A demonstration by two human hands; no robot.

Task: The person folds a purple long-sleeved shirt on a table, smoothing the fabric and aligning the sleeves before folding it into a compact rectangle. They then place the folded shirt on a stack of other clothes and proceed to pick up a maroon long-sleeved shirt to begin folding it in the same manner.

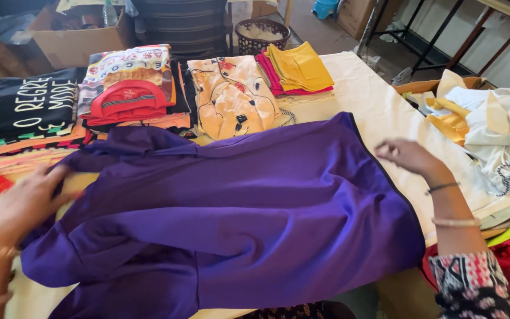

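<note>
Purple garment: lower hem and one sleeve cut off by the bottom edge; covers most of the counter beneath it.
Left hand: wrist and forearm run out at the left and bottom edges; fingertips blurred, so its contact with the cloth cannot be told.
Right hand: fingers blurred, grip unreadable; the patterned sleeve is cut by the bottom edge.
Black printed shirt: cropped at the left edge.
Folded stack: lower layers hidden.
Pale heap of clothes: cropped at the right edge; single pieces indistinguishable.
Cardboard box, woven basket: tops cut off by the upper edge, contents unclear.
</note>
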